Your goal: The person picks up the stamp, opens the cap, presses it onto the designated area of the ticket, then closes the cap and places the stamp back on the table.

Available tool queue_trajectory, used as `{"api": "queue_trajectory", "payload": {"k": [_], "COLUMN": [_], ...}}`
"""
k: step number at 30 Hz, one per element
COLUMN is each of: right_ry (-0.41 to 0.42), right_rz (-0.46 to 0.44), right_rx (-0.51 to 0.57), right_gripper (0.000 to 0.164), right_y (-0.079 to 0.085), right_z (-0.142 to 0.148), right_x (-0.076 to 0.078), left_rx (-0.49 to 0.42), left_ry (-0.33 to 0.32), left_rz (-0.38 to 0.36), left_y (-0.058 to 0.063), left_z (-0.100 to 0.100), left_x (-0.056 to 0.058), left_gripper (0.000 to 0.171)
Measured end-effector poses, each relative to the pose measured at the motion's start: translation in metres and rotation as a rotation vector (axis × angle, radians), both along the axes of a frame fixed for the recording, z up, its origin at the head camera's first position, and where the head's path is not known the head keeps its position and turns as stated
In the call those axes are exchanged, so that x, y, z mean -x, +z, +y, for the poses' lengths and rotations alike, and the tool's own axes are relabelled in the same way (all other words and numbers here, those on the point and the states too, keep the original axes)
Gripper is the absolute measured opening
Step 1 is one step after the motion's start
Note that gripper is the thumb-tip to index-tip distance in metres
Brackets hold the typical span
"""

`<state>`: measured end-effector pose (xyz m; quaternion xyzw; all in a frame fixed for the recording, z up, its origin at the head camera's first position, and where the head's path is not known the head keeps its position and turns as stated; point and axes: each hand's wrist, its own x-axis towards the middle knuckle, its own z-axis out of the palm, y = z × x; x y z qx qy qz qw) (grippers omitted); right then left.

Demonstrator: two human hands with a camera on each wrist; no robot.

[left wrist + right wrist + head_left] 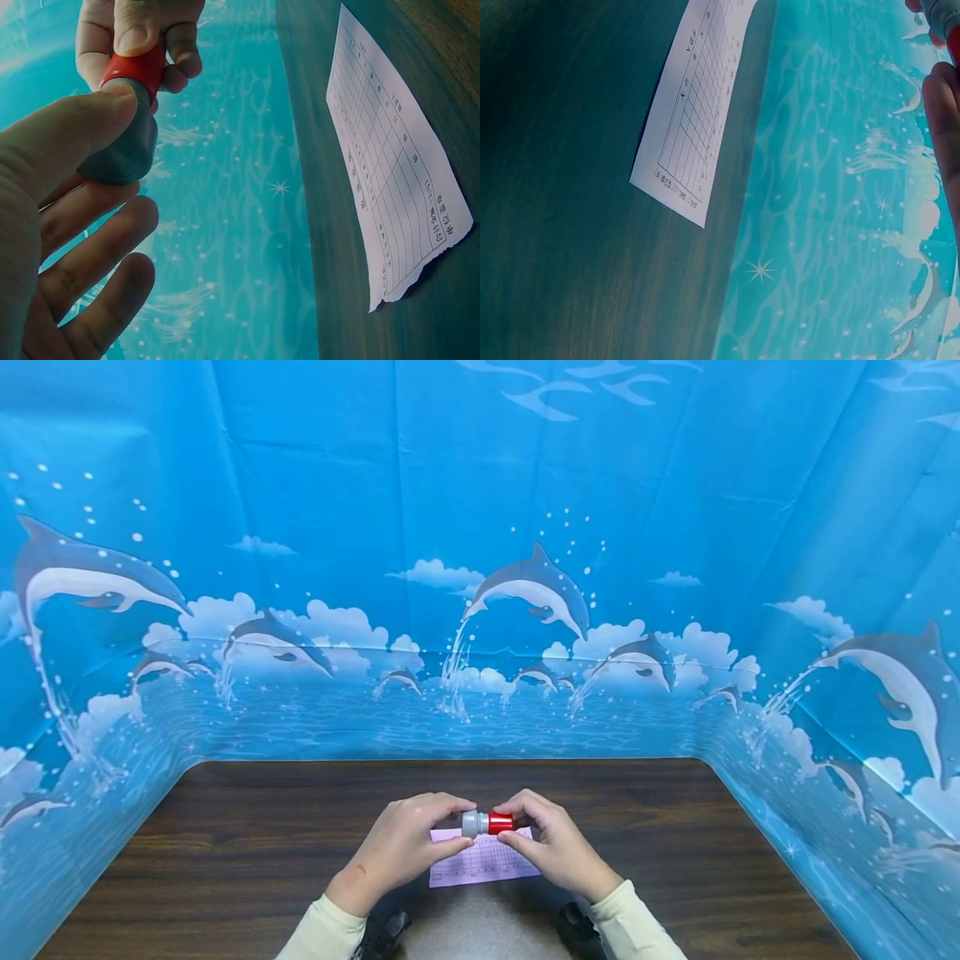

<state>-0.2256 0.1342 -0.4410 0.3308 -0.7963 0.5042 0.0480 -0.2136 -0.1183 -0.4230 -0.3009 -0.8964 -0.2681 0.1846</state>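
Observation:
In the head view, both hands hold a small stamp (pixel 480 823) level above the table. Its grey rounded handle (pixel 124 154) is pinched between thumb and fingers of my left hand (pixel 405 839); the other left fingers extend free below it in the left wrist view. My right hand (pixel 558 843) grips the red cap (pixel 501 823) at the opposite end. Below the hands lies a pinkish slip of paper (pixel 483 864) with a printed grid, partly covered by them in the head view. Only part of the right hand (pixel 945 127) shows in the right wrist view.
The dark wood-grain table (pixel 247 843) has rounded back corners. A blue curtain (pixel 337 485) printed with dolphins and clouds surrounds its back and sides. Dark wrist devices (pixel 386 935) sit under the cream sleeves (pixel 326 935).

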Motion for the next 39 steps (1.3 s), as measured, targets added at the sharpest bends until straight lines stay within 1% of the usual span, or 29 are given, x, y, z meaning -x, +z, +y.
{"api": "queue_trajectory", "payload": {"k": [3,7,12,16,20,30,35,39], "right_ry": [-0.011,-0.017,-0.010,0.017,0.036,0.027,0.018,0.025], "right_rz": [0.000,-0.009,-0.007,0.022,0.048,0.057,0.057,0.074], "right_rx": [0.009,0.008,0.010,0.004,-0.009,0.013,0.012,0.004], "right_gripper": [0.030,0.028,0.026,0.028,0.030,0.030,0.031,0.030], "right_y": [0.0005,0.0016,0.0020,0.0022,0.0027,0.0026,0.0026,0.0020], "right_z": [0.0004,0.0006,0.0004,0.0009,0.0016,0.0018,0.0020,0.0023], "right_x": [-0.0007,-0.0013,-0.0008,-0.0003,-0.0002,-0.0011,-0.0011,-0.0009], "left_rx": [-0.010,-0.024,-0.031,-0.024,-0.019,-0.021,-0.035,-0.034], "left_ry": [0.003,0.004,-0.005,-0.022,-0.037,-0.012,-0.024,-0.036], "left_rz": [0.018,0.037,0.018,-0.006,-0.009,0.006,0.000,-0.006], "left_y": [0.0002,0.0003,0.0004,0.0002,-0.0003,-0.0009,-0.0014,-0.0012], "left_z": [0.0016,0.0027,0.0030,0.0019,0.0011,0.0025,0.0027,0.0025], "left_x": [0.0003,0.0002,0.0001,0.0003,0.0003,-0.0001,0.0001,-0.0001], "left_gripper": [0.043,0.043,0.043,0.043,0.043,0.043,0.043,0.044]}}
